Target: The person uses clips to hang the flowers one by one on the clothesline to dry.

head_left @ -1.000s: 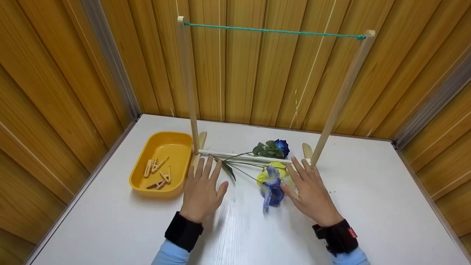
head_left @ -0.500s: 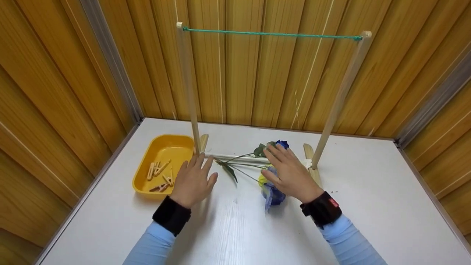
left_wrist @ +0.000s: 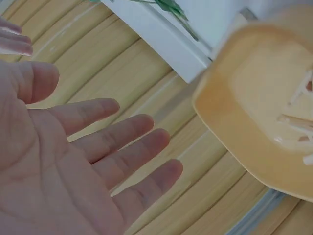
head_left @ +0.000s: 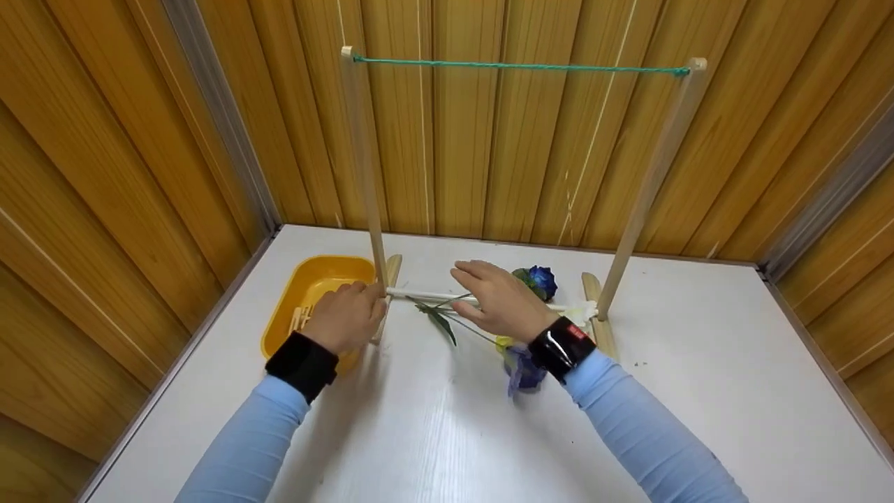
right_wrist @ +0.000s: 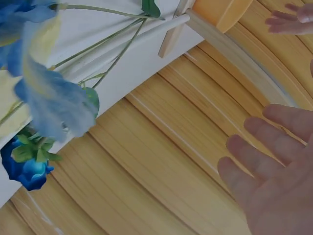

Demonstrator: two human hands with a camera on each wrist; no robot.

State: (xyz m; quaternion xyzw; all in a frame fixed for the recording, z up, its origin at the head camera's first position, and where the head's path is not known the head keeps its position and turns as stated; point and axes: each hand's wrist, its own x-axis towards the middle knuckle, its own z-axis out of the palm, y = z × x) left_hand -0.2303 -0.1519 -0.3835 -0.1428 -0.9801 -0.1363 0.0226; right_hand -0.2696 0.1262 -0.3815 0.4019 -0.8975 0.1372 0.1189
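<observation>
My left hand (head_left: 346, 318) hovers over the right side of the yellow basin (head_left: 269, 339), its fingers extended and nothing in them, as the left wrist view shows. Wooden clothespins (left_wrist: 298, 125) lie in that basin, partly hidden by the hand in the head view. Above the flower stems my right hand (head_left: 503, 300) is held with straight fingers, holding nothing. A blue rose (head_left: 543, 281) lies behind it. In front, a purple-blue iris-like flower (head_left: 524, 370) overlaps a yellow bloom (head_left: 503, 342), which is mostly hidden. A white bloom (head_left: 581, 313) lies at the right.
Two wooden posts (head_left: 367, 168) stand upright with a green cord (head_left: 517, 66) stretched between their tops. A white rod (head_left: 433, 293) joins their wooden feet (head_left: 605, 339). The white table (head_left: 433, 433) is bounded by wood-patterned panels (head_left: 461, 154) at the back and sides.
My left hand has moved left, from beside the basin to over it. My right hand has swept left from near the right post to over the stems. The flowers lie where they were.
</observation>
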